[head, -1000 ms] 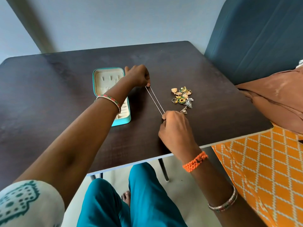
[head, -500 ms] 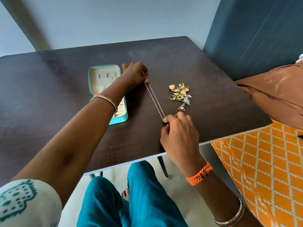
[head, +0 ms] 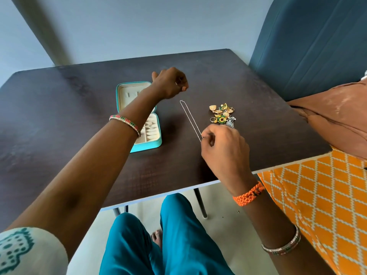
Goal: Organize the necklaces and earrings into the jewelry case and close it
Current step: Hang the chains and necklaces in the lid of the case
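A thin silver necklace lies doubled in a straight line on the dark table. My right hand pinches its near end between thumb and forefinger. My left hand hovers above and beyond the chain's far loop, fingers curled, holding nothing. The teal jewelry case stands open to the left, partly hidden by my left forearm; its cream lid shows hooks and its lower tray has slots with some jewelry in them. A pile of gold and green earrings lies right of the chain.
A teal chair back stands at the right. Brown cloth overlaps the table's right corner, above an orange patterned fabric. The table's near edge runs just behind my right wrist.
My left hand has let go of the far end of the necklace and lifted off the table. The far loop now lies free. My right hand still pinches the near end.
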A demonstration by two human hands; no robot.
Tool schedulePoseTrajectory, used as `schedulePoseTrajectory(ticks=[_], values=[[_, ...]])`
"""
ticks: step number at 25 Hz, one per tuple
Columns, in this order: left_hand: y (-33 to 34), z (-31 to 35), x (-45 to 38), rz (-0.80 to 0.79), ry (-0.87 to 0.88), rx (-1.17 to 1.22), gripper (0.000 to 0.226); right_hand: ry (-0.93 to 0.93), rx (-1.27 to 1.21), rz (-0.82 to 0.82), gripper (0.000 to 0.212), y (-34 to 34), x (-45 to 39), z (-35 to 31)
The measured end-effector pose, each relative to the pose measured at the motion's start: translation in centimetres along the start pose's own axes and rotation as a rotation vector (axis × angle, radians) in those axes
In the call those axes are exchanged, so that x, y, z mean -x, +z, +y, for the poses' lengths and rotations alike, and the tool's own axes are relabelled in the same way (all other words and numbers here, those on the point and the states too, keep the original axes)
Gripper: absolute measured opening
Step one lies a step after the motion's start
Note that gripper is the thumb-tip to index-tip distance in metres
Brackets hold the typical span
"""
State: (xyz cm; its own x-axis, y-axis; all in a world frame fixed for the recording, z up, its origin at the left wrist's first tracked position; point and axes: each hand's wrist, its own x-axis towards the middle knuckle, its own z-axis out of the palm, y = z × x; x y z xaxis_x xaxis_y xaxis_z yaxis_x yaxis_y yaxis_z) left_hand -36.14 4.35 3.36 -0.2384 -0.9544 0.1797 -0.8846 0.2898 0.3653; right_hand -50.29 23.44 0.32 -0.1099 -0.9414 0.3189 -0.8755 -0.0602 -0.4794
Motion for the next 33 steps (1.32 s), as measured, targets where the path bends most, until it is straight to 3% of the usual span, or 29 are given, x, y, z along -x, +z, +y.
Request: schedulePoseTrajectory(ticks=[2, 5, 10, 13, 16, 19, 23, 33], values=[[-1.7, 0.4, 2.6, 0.066, 0.013, 0.105, 0.013, -0.029, 0.010, 0.023, 0.014, -0.2, -0.6, -1.0], [-2.4, -0.5, 9.4, 0.203, 0.036, 0.299, 0.033, -0.109, -0.019, 0.011, 0.013, -0.1, -1.2, -2.7], [-2.2, -6.9, 17.1, 0.453, -0.108, 0.430, 0.021, -0.294, -0.134, -0.114, 0.011, 2.3, -2.2, -5.7], [-1.7, -9.9, 18.4, 0.504, -0.218, 0.462, 0.014, -0.348, -0.144, -0.178, 0.015, 4.4, -4.4, -7.8], [0.0, -11.4, 20.1, 0.563, -0.387, 0.654, 0.012, -0.363, -0.076, -0.339, 0.019, 5.6, -8.1, -9.9], [0.4, -11.6, 20.7, 0.547, -0.403, 0.691, 0.012, -0.414, 0.154, -0.452, 0.017, 6.7, -10.6, -11.9], [0.3, -11.4, 20.7, 0.482, -0.362, 0.592, 0.014, -0.457, 0.382, -0.480, 0.029, 7.8, -10.3, -13.6], [0.3, -11.5, 20.8, 0.480, -0.385, 0.602, 0.015, -0.384, 0.303, -0.477, 0.026, 8.9, -10.4, -12.9]])
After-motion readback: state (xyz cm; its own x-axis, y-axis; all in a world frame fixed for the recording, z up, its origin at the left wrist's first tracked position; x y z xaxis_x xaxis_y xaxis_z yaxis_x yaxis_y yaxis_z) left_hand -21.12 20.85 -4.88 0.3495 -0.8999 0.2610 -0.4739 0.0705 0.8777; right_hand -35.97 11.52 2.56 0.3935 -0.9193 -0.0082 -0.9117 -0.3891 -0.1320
